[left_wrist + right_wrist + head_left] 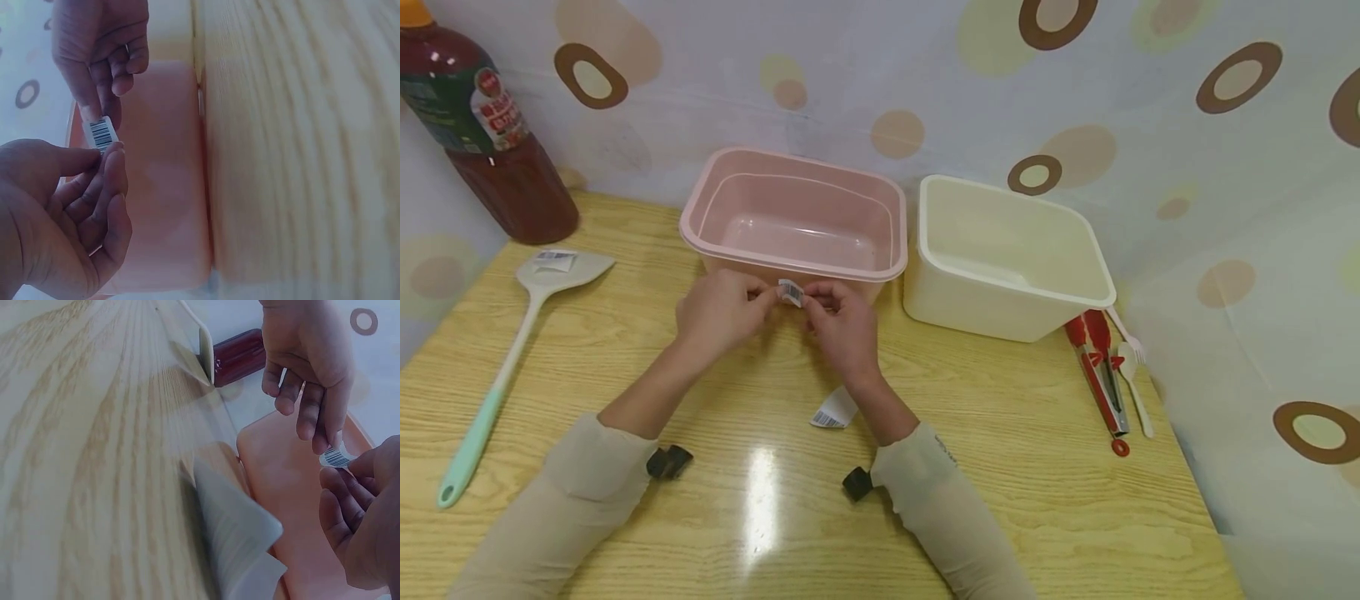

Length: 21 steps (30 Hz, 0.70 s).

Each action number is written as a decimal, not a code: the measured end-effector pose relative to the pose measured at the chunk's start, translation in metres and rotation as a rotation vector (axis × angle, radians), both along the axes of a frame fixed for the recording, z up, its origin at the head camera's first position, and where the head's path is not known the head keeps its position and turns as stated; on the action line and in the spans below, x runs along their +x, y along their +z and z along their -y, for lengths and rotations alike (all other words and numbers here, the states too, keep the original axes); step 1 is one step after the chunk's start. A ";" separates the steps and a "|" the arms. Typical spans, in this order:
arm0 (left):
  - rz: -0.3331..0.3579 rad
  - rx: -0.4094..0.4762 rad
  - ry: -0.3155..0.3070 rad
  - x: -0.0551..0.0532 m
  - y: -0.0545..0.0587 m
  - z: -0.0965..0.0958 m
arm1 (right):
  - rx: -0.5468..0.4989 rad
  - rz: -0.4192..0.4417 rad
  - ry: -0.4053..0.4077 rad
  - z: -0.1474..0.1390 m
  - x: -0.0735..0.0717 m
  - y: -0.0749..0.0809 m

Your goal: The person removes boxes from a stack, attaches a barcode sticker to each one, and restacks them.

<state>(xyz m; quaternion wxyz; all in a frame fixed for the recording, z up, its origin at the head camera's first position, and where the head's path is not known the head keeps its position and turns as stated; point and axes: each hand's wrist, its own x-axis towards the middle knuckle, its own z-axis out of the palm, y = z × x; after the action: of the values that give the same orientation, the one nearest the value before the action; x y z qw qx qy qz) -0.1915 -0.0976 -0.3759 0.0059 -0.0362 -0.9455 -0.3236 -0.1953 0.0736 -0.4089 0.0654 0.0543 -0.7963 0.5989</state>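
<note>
A small white barcode sticker (791,292) is stretched between both hands, in front of the pink bin (805,268). My left hand (722,312) pinches its left end between thumb and index finger. The other end is pinched by my right hand (847,329). In the left wrist view the printed bars of the barcode sticker (102,134) face the camera, and the sticker's ends are hidden under the fingertips. A second barcode label (835,408) lies on the table beside my right wrist; it looms large and curled in the right wrist view.
Right of the pink bin stands a cream bin (1007,304). Red tongs (1101,375), a small spoon (1131,375) and a pink fork (1131,342) lie beyond it. At left are a labelled turner (512,350) and a dark red bottle (512,187). A patterned sheet (850,75) hangs behind.
</note>
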 end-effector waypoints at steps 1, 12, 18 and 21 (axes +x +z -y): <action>0.013 0.011 -0.003 -0.001 -0.001 0.001 | 0.004 0.000 0.002 0.000 0.000 0.000; 0.076 0.029 -0.061 -0.004 -0.004 0.000 | 0.062 -0.022 -0.009 -0.002 -0.004 -0.003; 0.059 0.036 -0.066 -0.003 -0.004 -0.001 | 0.076 -0.030 -0.022 -0.002 -0.005 -0.005; 0.048 0.035 -0.072 -0.003 -0.005 -0.001 | 0.082 -0.035 -0.026 -0.002 -0.005 -0.005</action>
<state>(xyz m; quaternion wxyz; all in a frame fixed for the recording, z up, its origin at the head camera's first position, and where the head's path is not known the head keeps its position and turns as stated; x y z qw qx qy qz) -0.1942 -0.0962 -0.3808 -0.0276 -0.0622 -0.9377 -0.3407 -0.2006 0.0758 -0.4142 0.0849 0.0571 -0.8195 0.5638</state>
